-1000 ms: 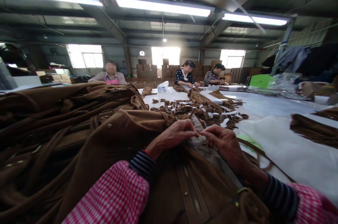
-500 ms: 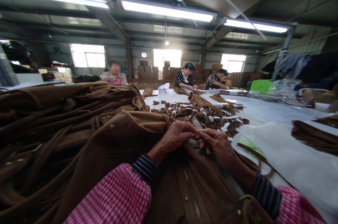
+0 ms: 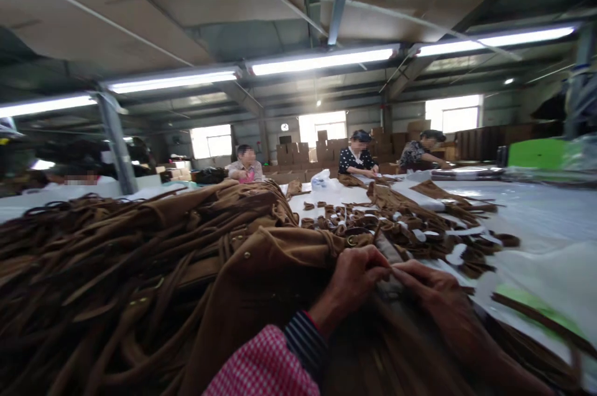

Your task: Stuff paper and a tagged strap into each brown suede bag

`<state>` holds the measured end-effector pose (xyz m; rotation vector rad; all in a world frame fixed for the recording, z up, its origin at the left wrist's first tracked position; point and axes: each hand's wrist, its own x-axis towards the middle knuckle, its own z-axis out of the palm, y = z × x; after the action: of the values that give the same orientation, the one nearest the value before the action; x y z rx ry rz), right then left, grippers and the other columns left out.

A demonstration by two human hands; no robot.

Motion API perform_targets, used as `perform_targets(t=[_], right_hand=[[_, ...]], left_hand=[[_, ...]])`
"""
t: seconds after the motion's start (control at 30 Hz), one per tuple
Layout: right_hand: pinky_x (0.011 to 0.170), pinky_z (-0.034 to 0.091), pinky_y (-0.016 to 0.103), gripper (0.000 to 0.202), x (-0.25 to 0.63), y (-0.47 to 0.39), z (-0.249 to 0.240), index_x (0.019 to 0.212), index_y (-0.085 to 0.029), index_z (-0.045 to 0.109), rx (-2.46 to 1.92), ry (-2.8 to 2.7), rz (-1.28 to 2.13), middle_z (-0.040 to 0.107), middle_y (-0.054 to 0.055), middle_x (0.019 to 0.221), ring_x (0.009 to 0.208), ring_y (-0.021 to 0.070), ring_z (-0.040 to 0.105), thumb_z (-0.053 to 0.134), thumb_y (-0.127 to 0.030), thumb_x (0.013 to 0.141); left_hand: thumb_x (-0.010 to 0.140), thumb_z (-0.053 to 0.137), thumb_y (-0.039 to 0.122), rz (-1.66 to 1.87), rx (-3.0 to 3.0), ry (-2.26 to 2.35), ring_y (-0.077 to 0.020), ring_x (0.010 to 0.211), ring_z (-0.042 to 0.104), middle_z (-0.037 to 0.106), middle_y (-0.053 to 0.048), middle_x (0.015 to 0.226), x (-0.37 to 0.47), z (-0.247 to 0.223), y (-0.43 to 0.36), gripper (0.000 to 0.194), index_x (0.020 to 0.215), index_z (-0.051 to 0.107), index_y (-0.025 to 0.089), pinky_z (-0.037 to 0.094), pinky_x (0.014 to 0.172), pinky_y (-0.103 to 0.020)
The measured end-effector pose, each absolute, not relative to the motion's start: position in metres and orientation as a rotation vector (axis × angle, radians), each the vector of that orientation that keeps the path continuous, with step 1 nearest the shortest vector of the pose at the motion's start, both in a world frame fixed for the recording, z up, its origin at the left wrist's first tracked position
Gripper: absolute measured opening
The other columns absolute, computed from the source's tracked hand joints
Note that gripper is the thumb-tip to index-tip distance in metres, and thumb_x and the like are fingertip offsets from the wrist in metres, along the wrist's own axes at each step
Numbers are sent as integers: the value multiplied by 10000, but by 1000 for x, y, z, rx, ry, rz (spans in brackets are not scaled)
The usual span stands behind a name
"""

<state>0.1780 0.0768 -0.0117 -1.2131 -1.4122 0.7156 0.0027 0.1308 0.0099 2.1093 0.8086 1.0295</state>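
Observation:
My left hand (image 3: 354, 278) and my right hand (image 3: 436, 290) meet fingertip to fingertip above a brown bag (image 3: 270, 278). Both are closed in a pinch, and whatever lies between the fingers is too small to make out. The bag's brown cloth spreads in front of me and under my left wrist, with a brass-coloured stud near its left corner. A metal ring shows at its upper edge, just beyond my left hand. Greyish material, perhaps lining, is visible below the fingertips. The bag's lower part is dark and blurred.
Brown bags with long straps (image 3: 116, 284) are heaped on the left. Many small brown strap loops (image 3: 387, 222) with white tags lie beyond my hands. Clear plastic sheeting (image 3: 545, 278) covers the right side. Several people work across the table, one in a dotted top (image 3: 357, 160).
The view has turned left and tilted up, so my hands and the bag appear further right and lower. My fingertips stay pinched together at nearly the same spot over the bag.

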Motion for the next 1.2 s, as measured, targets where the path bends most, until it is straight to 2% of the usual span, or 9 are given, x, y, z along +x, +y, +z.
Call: perform_targets(t=[0.17, 0.27, 0.37, 0.43, 0.7, 0.9, 1.03, 1.13, 1.2], right_hand=[[778, 559, 365, 402, 182, 80, -17, 797, -273, 827, -1225, -1358, 701, 781, 75, 952, 933, 332, 697, 731, -641, 669], [637, 550, 337, 401, 184, 84, -27, 841, -281, 833, -1256, -1313, 775, 771, 66, 860, 823, 308, 696, 737, -629, 667], [451, 419, 299, 424, 186, 89, -39, 904, -291, 832, -1309, -1267, 846, 693, 44, 680, 575, 225, 587, 745, -640, 679], [405, 329, 287, 424, 187, 92, -44, 926, -304, 828, -1305, -1229, 922, 617, 23, 592, 485, 185, 492, 751, -647, 689], [347, 276, 287, 336, 186, 93, -39, 849, -306, 821, -1251, -1147, 1053, 554, 19, 510, 387, 157, 434, 766, -589, 677], [349, 226, 258, 443, 190, 99, -43, 838, -258, 769, -1248, -1298, 1110, 517, 6, 486, 353, 121, 357, 698, -679, 723], [382, 203, 217, 467, 191, 104, -50, 793, -214, 739, -1299, -1284, 1103, 485, -19, 462, 371, 91, 324, 662, -673, 764], [408, 228, 222, 458, 189, 105, -50, 774, -193, 741, -1234, -1295, 1033, 478, -27, 453, 410, 96, 344, 709, -648, 731], [433, 278, 235, 448, 186, 102, -46, 766, -184, 744, -1193, -1327, 960, 541, -13, 508, 444, 100, 368, 727, -630, 725]], left_hand=[[790, 757, 238, 1024, 2147, 942, -181, 780, 659, 741, -12, 808, 5, 3, 134, 63, 834, 774, 197, 460, 714, -271], [772, 777, 234, 999, 2152, 965, -187, 793, 662, 742, -9, 807, 7, 2, 135, 71, 838, 775, 205, 462, 720, -273], [769, 777, 228, 997, 2177, 960, -188, 793, 663, 742, -8, 801, 7, 1, 134, 65, 832, 775, 209, 459, 722, -274], [775, 769, 228, 1005, 2179, 961, -187, 785, 662, 740, -7, 794, 7, 1, 132, 53, 824, 769, 210, 452, 714, -276], [792, 738, 273, 1028, 2124, 1078, -208, 808, 663, 745, -24, 833, 12, -5, 132, 71, 830, 738, 213, 460, 727, -301], [810, 738, 295, 1054, 2142, 1100, -196, 798, 664, 750, -28, 843, 13, -8, 132, 103, 856, 758, 205, 449, 706, -285], [810, 749, 279, 1074, 2163, 1078, -164, 759, 656, 750, -3, 818, 11, -5, 130, 93, 856, 772, 201, 429, 675, -246], [828, 749, 326, 1070, 2172, 1051, -158, 754, 658, 741, 1, 794, 8, 0, 130, 134, 834, 772, 194, 425, 665, -234], [851, 726, 357, 1057, 2183, 1044, -157, 738, 651, 725, 1, 765, 7, 2, 130, 177, 816, 763, 187, 420, 652, -233]])
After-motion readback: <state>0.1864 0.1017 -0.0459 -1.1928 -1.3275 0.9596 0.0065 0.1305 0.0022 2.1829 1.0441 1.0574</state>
